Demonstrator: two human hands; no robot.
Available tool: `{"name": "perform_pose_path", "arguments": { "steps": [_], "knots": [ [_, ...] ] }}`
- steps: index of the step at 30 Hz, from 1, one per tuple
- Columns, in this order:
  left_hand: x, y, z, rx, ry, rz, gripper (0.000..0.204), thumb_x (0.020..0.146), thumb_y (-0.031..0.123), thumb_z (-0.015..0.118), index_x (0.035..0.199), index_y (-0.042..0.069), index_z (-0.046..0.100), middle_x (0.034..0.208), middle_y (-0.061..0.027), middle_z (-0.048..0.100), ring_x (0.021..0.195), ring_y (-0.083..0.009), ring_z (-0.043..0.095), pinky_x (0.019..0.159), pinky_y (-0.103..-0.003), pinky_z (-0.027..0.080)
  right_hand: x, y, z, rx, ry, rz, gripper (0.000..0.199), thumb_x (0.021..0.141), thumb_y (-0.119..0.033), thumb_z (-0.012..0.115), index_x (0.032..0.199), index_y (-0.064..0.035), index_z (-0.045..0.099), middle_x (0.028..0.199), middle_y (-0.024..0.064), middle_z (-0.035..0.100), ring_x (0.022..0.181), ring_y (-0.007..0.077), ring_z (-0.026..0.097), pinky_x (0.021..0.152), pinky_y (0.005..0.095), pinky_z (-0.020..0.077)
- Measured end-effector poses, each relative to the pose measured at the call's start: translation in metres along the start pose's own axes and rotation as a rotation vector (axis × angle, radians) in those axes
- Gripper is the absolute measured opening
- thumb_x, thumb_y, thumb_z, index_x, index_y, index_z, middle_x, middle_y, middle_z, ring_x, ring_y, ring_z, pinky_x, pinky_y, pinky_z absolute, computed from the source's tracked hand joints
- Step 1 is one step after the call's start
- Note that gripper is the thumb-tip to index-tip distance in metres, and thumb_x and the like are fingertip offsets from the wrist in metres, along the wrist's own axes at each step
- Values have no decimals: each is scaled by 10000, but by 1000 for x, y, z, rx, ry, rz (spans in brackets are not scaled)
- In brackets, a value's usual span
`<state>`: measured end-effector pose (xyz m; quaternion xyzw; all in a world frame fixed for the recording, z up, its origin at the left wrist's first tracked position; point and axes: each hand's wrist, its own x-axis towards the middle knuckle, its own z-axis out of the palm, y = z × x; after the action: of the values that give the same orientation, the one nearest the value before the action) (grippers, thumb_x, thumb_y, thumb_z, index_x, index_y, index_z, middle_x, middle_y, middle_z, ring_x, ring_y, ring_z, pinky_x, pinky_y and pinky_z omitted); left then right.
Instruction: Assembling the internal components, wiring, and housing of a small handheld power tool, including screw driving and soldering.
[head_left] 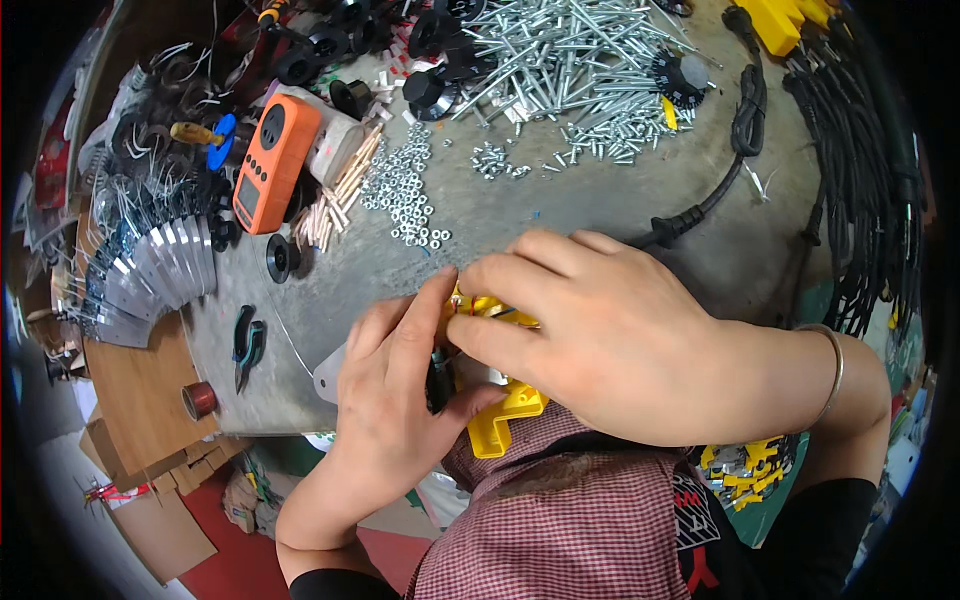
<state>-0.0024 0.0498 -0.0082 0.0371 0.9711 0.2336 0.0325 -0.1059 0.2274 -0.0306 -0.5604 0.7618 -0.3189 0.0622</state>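
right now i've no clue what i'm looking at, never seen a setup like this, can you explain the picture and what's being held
There is no machine here, just someone's bare left hand and right hand. The one picture comes from a fisheye camera worn on the head, looking down, so straight edges bend near the rim. On the grey tabletop lie loose screws, small nuts, an orange device, pliers and black cables. The left hand holds a yellow plastic part near the table's edge; the right hand's fingers reach over it, hiding exactly what they touch.
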Motion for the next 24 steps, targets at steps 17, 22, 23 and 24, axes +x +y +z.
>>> {"name": "perform_pose_path", "arguments": {
  "steps": [17,22,23,24],
  "knots": [
    [-13,9,8,51,129,38,979,580,29,831,1436,-28,358,1045,-156,616,1015,-323,551,920,-416,425,-58,20,-55,-284,69,313,474,747,114,518,1177,-50,632,1161,144,601,1056,325,605,909,405,491],
    [-14,15,15,128,115,29,908,656,219,815,1433,-4,400,1073,-143,586,1046,-340,554,967,-526,386,-75,54,-51,-123,206,261,337,748,-21,695,1082,-43,657,947,106,639,889,311,635,792,411,509],
    [-13,16,19,120,131,25,908,656,219,815,1433,-4,400,1073,-143,586,1046,-340,554,967,-526,386,-76,50,-55,-134,197,251,337,748,-21,695,1082,-43,657,947,106,639,889,311,635,792,411,509],
    [-15,17,23,156,181,46,862,651,244,816,1411,54,455,1036,-132,576,1050,-339,551,963,-521,390,-76,40,-57,-46,151,190,327,745,-57,713,1068,-54,668,922,107,646,843,291,643,749,394,508]
  ]
}}
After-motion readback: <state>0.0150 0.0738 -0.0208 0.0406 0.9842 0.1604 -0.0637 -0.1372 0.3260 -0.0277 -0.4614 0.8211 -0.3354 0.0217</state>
